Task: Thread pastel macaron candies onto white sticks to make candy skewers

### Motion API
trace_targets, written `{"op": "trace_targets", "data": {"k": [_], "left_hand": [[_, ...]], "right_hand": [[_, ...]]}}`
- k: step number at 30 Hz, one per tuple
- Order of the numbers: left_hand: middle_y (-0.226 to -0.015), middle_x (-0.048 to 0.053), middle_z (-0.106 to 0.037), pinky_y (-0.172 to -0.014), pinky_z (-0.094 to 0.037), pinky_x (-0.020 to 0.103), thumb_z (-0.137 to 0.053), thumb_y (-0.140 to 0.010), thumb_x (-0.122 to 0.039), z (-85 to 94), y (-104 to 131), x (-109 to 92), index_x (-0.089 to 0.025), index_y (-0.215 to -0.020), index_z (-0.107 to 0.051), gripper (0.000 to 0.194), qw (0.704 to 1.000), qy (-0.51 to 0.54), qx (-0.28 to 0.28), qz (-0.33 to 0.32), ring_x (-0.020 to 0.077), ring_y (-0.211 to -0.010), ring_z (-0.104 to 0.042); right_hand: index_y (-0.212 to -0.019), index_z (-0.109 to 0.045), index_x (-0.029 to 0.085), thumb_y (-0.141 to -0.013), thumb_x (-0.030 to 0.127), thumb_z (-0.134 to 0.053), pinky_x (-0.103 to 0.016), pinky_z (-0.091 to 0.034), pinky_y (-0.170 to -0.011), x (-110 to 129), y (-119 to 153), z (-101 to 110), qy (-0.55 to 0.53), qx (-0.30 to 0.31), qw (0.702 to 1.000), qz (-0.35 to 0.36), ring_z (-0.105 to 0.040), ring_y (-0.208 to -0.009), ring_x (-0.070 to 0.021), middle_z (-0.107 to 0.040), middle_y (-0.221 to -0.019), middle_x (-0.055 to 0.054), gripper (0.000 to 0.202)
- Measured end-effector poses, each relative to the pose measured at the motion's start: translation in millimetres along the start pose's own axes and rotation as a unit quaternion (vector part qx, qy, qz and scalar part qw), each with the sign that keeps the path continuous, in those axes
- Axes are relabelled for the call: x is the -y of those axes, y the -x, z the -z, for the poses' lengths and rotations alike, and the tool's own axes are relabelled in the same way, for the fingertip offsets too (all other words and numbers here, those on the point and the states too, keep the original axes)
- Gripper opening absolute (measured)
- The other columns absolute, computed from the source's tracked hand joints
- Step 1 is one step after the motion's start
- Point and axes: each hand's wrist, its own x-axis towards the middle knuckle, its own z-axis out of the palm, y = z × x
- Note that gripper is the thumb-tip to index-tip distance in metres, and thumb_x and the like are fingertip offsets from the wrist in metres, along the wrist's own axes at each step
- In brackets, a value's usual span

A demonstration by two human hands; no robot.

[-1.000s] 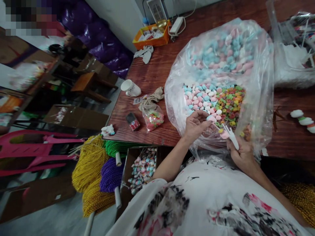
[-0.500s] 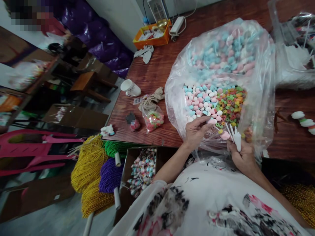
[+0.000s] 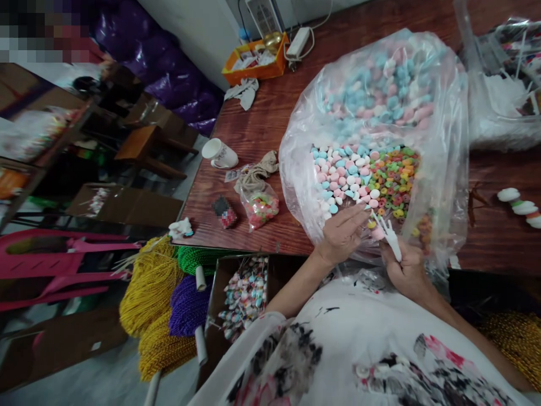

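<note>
Pinched in my right hand [image 3: 408,268] is a bundle of white plastic sticks [image 3: 393,242]. One stick carries a pink marshmallow-like piece [image 3: 376,232] and a yellow ring [image 3: 371,224]. My left hand [image 3: 341,235] is closed at the tip of that stick, its fingers hiding most of the marshmallow it gripped half a second ago. Beyond both hands, an opened clear plastic bag [image 3: 296,169] holds pastel pink, blue and white marshmallow pieces [image 3: 344,172] beside small coloured cereal-like rings [image 3: 395,180].
On the wooden table [image 3: 253,129] stand a white mug [image 3: 220,153], a small bag of coloured pieces [image 3: 258,210] and an orange tray [image 3: 257,70]. A strung stick [image 3: 522,207] lies at right. Below the edge is a box of finished-looking sticks [image 3: 245,293], beside yellow bead strands [image 3: 147,287].
My left hand has moved its pinched marshmallow to the stick tip, and its fingers now cover it. My right hand has shifted slightly left, tilting the sticks. The view has shifted a little.
</note>
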Motion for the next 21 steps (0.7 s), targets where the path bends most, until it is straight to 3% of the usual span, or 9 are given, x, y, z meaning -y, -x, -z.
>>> {"op": "trace_targets", "data": {"k": [3,5,8,10,12,15,19,21], "left_hand": [[-0.129,0.015,-0.068,-0.103,-0.057,0.038,-0.058,-0.091,-0.018,-2.6,0,4,-0.019,-0.122,-0.066,0.031,0.999,0.011,0.024,-0.037,0.0229,-0.123,-0.064],[-0.127,0.014,-0.069,-0.104,-0.056,0.039,-0.059,-0.092,-0.021,-3.2,-2,6,-0.019,-0.121,-0.066,0.031,0.999,0.019,0.034,-0.022,0.0234,-0.122,-0.064],[-0.128,0.014,-0.068,-0.099,-0.058,0.036,-0.069,-0.087,-0.029,-2.8,-8,6,-0.02,-0.132,-0.06,0.047,0.992,0.075,0.001,0.098,0.0218,-0.114,-0.068],[-0.128,0.013,-0.067,-0.092,-0.06,0.033,-0.077,-0.081,-0.036,-3.3,-12,5,-0.021,-0.135,-0.058,0.059,0.971,0.146,-0.015,0.19,0.0204,-0.107,-0.07],[-0.119,0.01,-0.072,-0.088,-0.06,0.031,-0.077,-0.08,-0.039,-5.3,-14,3,-0.021,-0.126,-0.065,0.051,0.952,0.196,-0.001,0.237,0.019,-0.099,-0.071],[-0.111,0.009,-0.075,-0.093,-0.059,0.033,-0.068,-0.088,-0.034,-10.1,-11,-3,-0.02,-0.117,-0.071,0.032,0.964,0.165,0.013,0.208,0.0197,-0.102,-0.071],[-0.126,0.013,-0.069,-0.105,-0.054,0.038,-0.061,-0.093,-0.025,-16.3,-3,-15,-0.02,-0.13,-0.062,0.037,0.994,0.065,0.014,0.091,0.0212,-0.121,-0.064],[-0.13,0.015,-0.067,-0.105,-0.054,0.038,-0.057,-0.095,-0.024,-19.3,0,-20,-0.018,-0.134,-0.058,0.04,0.996,0.054,0.01,0.065,0.0212,-0.125,-0.062]], "right_hand": [[-0.1,-0.062,0.024,-0.083,0.011,-0.052,-0.028,-0.044,-0.055,-3,2,-3,-0.021,-0.002,1.0,-0.008,-0.053,-0.054,-0.0146,-0.059,-0.065,0.001,0.023],[-0.098,-0.063,0.024,-0.084,0.012,-0.052,-0.027,-0.044,-0.055,-4,1,0,-0.007,-0.012,1.0,-0.011,-0.053,-0.054,-0.0149,-0.058,-0.064,0.001,0.021],[-0.096,-0.064,0.022,-0.084,0.014,-0.052,-0.026,-0.044,-0.055,-3,-3,7,0.037,-0.029,0.999,0.004,-0.052,-0.054,-0.0148,-0.059,-0.064,0.0,0.019],[-0.097,-0.065,0.022,-0.083,0.013,-0.052,-0.026,-0.044,-0.056,-1,-5,11,0.052,-0.03,0.998,0.021,-0.053,-0.054,-0.0142,-0.061,-0.066,0.0,0.021],[-0.098,-0.064,0.021,-0.082,0.011,-0.05,-0.025,-0.045,-0.057,-1,-6,13,0.054,-0.023,0.998,0.029,-0.053,-0.054,-0.0136,-0.061,-0.067,0.001,0.023],[-0.097,-0.063,0.021,-0.08,0.009,-0.049,-0.025,-0.043,-0.057,-2,-3,13,0.054,-0.016,0.998,0.028,-0.052,-0.054,-0.0131,-0.06,-0.065,0.001,0.024],[-0.098,-0.064,0.021,-0.079,0.009,-0.05,-0.026,-0.043,-0.057,-5,2,9,0.041,-0.029,0.999,0.006,-0.052,-0.054,-0.0135,-0.057,-0.063,0.003,0.026],[-0.1,-0.064,0.022,-0.08,0.009,-0.051,-0.026,-0.044,-0.056,-5,4,5,0.021,-0.031,0.999,-0.007,-0.053,-0.053,-0.0141,-0.058,-0.063,0.002,0.027]]}}
